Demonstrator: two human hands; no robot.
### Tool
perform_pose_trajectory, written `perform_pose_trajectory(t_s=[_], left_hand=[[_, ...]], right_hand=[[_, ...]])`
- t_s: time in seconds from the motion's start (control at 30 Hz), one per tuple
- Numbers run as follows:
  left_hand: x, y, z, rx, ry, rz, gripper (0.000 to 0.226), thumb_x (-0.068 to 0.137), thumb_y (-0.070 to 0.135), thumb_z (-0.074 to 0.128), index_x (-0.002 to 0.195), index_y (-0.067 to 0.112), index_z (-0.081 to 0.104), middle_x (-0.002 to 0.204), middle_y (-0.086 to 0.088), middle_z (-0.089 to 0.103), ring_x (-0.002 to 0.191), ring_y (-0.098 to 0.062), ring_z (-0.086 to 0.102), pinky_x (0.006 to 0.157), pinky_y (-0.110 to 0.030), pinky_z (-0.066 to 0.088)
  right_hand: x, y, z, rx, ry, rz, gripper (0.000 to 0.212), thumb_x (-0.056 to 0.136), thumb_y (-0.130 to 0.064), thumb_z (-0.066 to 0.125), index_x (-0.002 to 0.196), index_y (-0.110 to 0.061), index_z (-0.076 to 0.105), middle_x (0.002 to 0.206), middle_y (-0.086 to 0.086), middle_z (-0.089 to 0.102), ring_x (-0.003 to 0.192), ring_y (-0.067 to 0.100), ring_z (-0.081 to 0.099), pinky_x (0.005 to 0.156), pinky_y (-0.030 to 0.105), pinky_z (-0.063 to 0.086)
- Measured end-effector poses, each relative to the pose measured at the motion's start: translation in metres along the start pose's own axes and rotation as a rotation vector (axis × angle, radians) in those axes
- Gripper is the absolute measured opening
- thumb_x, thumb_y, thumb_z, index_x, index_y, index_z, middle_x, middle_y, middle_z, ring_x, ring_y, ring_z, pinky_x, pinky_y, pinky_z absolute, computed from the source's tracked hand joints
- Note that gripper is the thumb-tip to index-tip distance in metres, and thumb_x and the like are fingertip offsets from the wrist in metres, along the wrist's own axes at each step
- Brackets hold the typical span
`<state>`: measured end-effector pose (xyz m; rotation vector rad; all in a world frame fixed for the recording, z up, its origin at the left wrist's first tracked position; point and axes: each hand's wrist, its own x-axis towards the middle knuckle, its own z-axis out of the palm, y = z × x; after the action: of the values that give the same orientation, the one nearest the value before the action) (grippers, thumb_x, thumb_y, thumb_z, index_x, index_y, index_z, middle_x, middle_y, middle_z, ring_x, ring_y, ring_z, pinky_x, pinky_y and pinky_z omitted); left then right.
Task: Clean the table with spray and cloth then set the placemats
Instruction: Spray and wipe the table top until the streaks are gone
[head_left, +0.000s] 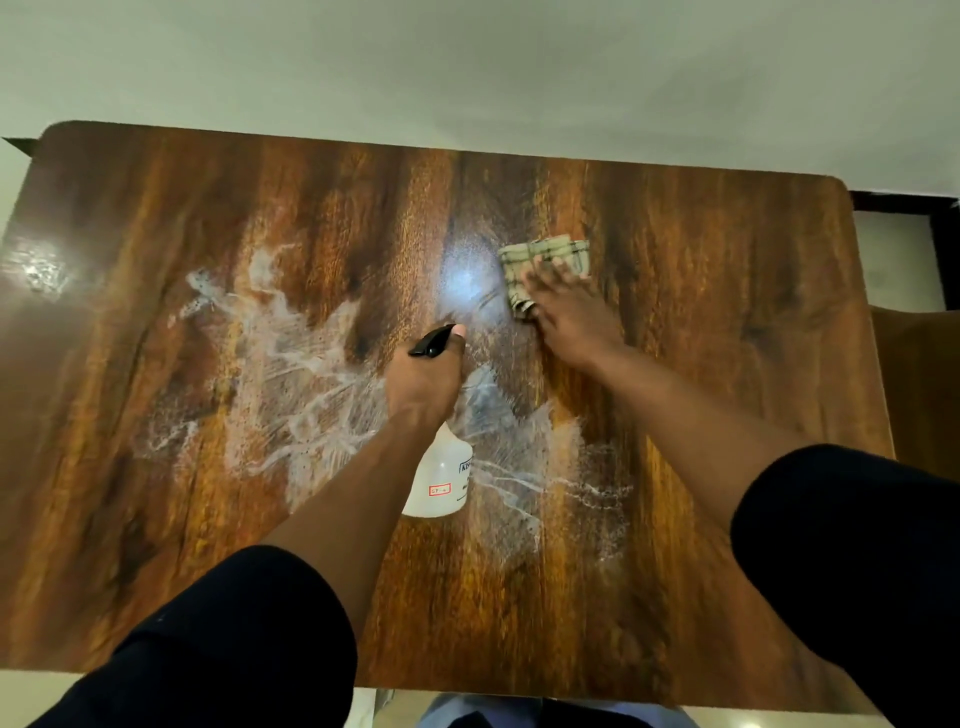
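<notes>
A dark wooden table (156, 260) fills the view, streaked with white foamy spray across its middle. My left hand (423, 382) grips a white spray bottle (439, 483) by its black trigger head, held above the table centre with the nozzle pointing away from me. My right hand (563, 306) presses flat on a folded checked cloth (540, 254) lying on the table right of centre, near a bright wet patch. The hand is blurred. No placemats are in view.
A pale wall runs behind the table's far edge. A brown chair or cabinet edge (919, 389) stands beyond the table's right side. Light floor shows at the near edge by my legs.
</notes>
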<state>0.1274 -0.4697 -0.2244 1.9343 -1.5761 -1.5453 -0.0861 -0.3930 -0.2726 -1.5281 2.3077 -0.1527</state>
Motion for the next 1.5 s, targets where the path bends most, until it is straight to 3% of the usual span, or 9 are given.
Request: perform_pose_trajectory(t_s=[0.2, 0.3, 0.43, 0.53, 0.67, 0.8, 1.03, 1.33, 1.5], left_hand=[[0.002, -0.001, -0.007, -0.011, 0.003, 0.032, 0.055, 0.081, 0.081, 0.072, 0.096, 0.028, 0.061, 0.096, -0.006, 0.078, 0.093, -0.033, 0.078, 0.09, -0.057, 0.064], [0.004, 0.002, -0.008, -0.005, 0.019, 0.02, 0.076, 0.069, 0.088, 0.065, 0.103, 0.021, 0.069, 0.099, -0.007, 0.079, 0.095, -0.034, 0.077, 0.091, -0.055, 0.064], [0.006, 0.002, -0.009, 0.001, 0.055, 0.02, 0.045, 0.097, 0.059, 0.074, 0.112, 0.02, 0.057, 0.106, -0.003, 0.069, 0.096, -0.024, 0.068, 0.093, -0.039, 0.059], [0.005, -0.001, -0.01, 0.015, 0.043, 0.049, 0.066, 0.088, 0.077, 0.07, 0.11, 0.015, 0.067, 0.098, -0.005, 0.075, 0.083, -0.025, 0.073, 0.083, -0.043, 0.064], [-0.002, -0.002, -0.01, 0.064, 0.022, 0.064, 0.079, 0.083, 0.086, 0.065, 0.122, 0.018, 0.072, 0.102, -0.007, 0.078, 0.097, -0.032, 0.075, 0.09, -0.05, 0.064], [-0.01, -0.004, -0.012, 0.04, 0.018, 0.097, 0.095, 0.065, 0.096, 0.057, 0.114, 0.016, 0.075, 0.096, -0.009, 0.079, 0.092, -0.035, 0.077, 0.083, -0.049, 0.064], [-0.01, -0.006, -0.016, 0.083, 0.006, 0.097, 0.059, 0.092, 0.073, 0.069, 0.119, 0.021, 0.078, 0.1, -0.005, 0.08, 0.093, -0.029, 0.076, 0.073, -0.034, 0.055], [-0.023, -0.015, -0.004, 0.068, -0.031, 0.127, 0.049, 0.097, 0.063, 0.072, 0.08, 0.016, 0.072, 0.08, -0.019, 0.077, 0.062, -0.03, 0.064, 0.069, -0.057, 0.063], [-0.032, -0.02, 0.004, 0.076, -0.006, 0.104, 0.048, 0.091, 0.068, 0.073, 0.087, 0.02, 0.074, 0.078, -0.012, 0.077, 0.074, -0.037, 0.074, 0.072, -0.056, 0.064]], right_hand=[[0.01, -0.038, 0.003, 0.119, 0.011, 0.186, 0.06, 0.11, -0.027, 0.038, 0.164, -0.028, 0.012, 0.172, 0.002, -0.004, 0.158, 0.028, -0.009, 0.129, 0.053, 0.001], [-0.015, -0.078, 0.033, 0.069, 0.009, -0.076, 0.059, 0.11, -0.026, 0.041, 0.164, -0.028, 0.016, 0.173, 0.002, 0.0, 0.159, 0.028, -0.007, 0.129, 0.053, 0.002], [-0.024, -0.071, 0.047, 0.008, -0.078, -0.395, 0.059, 0.107, -0.032, 0.04, 0.162, -0.029, 0.021, 0.17, -0.008, 0.002, 0.159, 0.02, -0.006, 0.13, 0.047, 0.001], [-0.008, -0.043, 0.029, -0.019, -0.031, -0.235, 0.063, 0.106, -0.032, 0.039, 0.163, -0.034, 0.012, 0.171, -0.009, -0.001, 0.159, 0.02, -0.006, 0.13, 0.049, 0.006], [-0.004, -0.023, 0.013, 0.077, 0.074, 0.142, 0.063, 0.108, -0.024, 0.038, 0.163, -0.031, 0.007, 0.172, -0.004, -0.002, 0.158, 0.021, -0.01, 0.13, 0.05, 0.008], [-0.011, -0.06, 0.02, 0.152, 0.078, 0.226, 0.059, 0.107, -0.028, 0.029, 0.164, -0.025, 0.011, 0.173, 0.001, -0.003, 0.159, 0.026, -0.01, 0.129, 0.052, 0.003], [-0.069, -0.08, 0.061, 0.063, -0.014, -0.315, 0.062, 0.109, -0.034, 0.038, 0.165, -0.027, 0.013, 0.173, -0.007, 0.002, 0.16, 0.018, -0.008, 0.13, 0.046, 0.001], [-0.054, -0.026, 0.024, 0.167, 0.12, 0.26, 0.061, 0.109, -0.023, 0.04, 0.163, -0.028, 0.011, 0.172, -0.003, 0.001, 0.159, 0.022, -0.01, 0.13, 0.046, 0.001], [-0.093, -0.062, 0.053, 0.09, 0.063, -0.045, 0.063, 0.108, -0.034, 0.039, 0.164, -0.03, 0.008, 0.172, -0.004, -0.006, 0.158, 0.025, -0.015, 0.129, 0.05, -0.003]])
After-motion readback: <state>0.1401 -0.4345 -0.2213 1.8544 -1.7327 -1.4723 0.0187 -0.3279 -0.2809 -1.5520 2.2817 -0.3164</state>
